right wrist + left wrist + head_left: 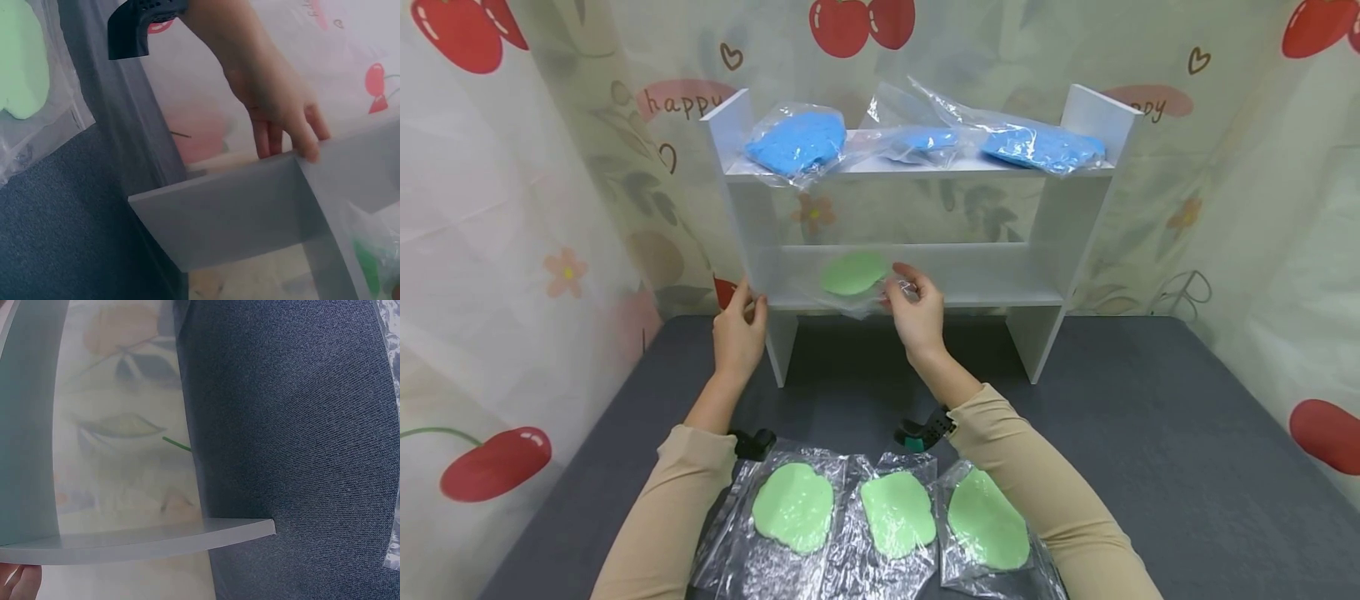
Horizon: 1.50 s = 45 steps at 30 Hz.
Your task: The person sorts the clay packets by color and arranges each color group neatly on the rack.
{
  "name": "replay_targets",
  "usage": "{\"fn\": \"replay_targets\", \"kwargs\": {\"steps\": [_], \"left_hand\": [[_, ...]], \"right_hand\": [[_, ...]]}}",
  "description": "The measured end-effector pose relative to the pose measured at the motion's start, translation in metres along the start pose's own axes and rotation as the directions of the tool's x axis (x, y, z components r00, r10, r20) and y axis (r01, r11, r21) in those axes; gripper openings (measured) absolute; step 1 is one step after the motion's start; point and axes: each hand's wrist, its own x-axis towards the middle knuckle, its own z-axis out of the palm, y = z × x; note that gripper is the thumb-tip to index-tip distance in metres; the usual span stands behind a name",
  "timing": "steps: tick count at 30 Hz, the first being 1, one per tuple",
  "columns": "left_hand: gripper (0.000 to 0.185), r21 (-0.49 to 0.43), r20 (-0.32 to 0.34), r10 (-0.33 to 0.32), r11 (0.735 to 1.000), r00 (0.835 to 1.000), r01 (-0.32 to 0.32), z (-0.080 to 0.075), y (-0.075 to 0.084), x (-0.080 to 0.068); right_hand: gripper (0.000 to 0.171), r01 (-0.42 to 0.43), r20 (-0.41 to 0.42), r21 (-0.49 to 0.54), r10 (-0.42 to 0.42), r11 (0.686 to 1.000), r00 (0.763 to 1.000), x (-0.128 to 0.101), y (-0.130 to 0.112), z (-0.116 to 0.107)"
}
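Green putty in a clear plastic bag [852,275] lies on the lower board of the white two-tier shelf [1000,293], pinched by the right hand [916,310] while the left hand [739,333] grips the shelf's side panel; placing looks underway, and release seems next.

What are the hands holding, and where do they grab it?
The right hand pinches the clear bag of green dough by its right edge, over the lower shelf. The left hand grips the white shelf at its left side panel.
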Motion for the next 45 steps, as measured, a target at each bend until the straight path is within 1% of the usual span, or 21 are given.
{"fn": "replay_targets", "kwargs": {"steps": [9, 17, 21, 25, 29, 33, 36, 41, 45], "left_hand": [[0.043, 0.004, -0.003, 0.003, 1.000, 1.000, -0.003, 0.000, 0.000, 0.000], [0.045, 0.001, -0.004, 0.005, 1.000, 1.000, -0.005, 0.001, -0.001, 0.000], [0.045, 0.002, -0.003, 0.006, 1.000, 1.000, -0.006, 0.001, 0.000, 0.000], [0.045, 0.004, -0.003, 0.008, 1.000, 1.000, -0.008, 0.000, 0.000, 0.000], [0.044, 0.007, -0.009, 0.011, 1.000, 1.000, -0.011, 0.000, -0.001, -0.001], [0.044, 0.009, -0.017, 0.016, 1.000, 1.000, -0.016, 0.001, 0.000, -0.001], [0.046, 0.007, -0.022, 0.020, 1.000, 1.000, -0.020, 0.002, 0.000, -0.001], [0.047, 0.003, -0.019, 0.022, 1.000, 1.000, -0.022, 0.002, -0.001, -0.001], [0.046, -0.001, -0.024, 0.019, 1.000, 1.000, -0.019, 0.002, 0.000, -0.001]], "right_hand": [[0.041, -0.013, 0.082, 0.019, 0.012, 1.000, 0.997, -0.005, 0.006, 0.013], [0.050, -0.041, 0.113, -0.035, 0.045, 0.999, 0.993, -0.009, 0.005, 0.020], [0.055, -0.068, 0.153, -0.059, 0.077, 0.996, 0.985, -0.012, 0.004, 0.025], [0.058, -0.105, 0.211, -0.063, 0.117, 0.992, 0.970, -0.013, 0.004, 0.030], [0.058, -0.119, 0.275, -0.069, 0.134, 0.991, 0.952, -0.014, 0.005, 0.032], [0.057, -0.127, 0.336, -0.128, 0.164, 0.984, 0.928, -0.016, 0.004, 0.034], [0.056, -0.126, 0.364, -0.171, 0.181, 0.977, 0.913, -0.018, 0.004, 0.036], [0.054, -0.115, 0.394, -0.201, 0.188, 0.973, 0.900, -0.018, 0.004, 0.040], [0.055, -0.126, 0.435, -0.232, 0.219, 0.965, 0.873, -0.018, 0.004, 0.044]]}}
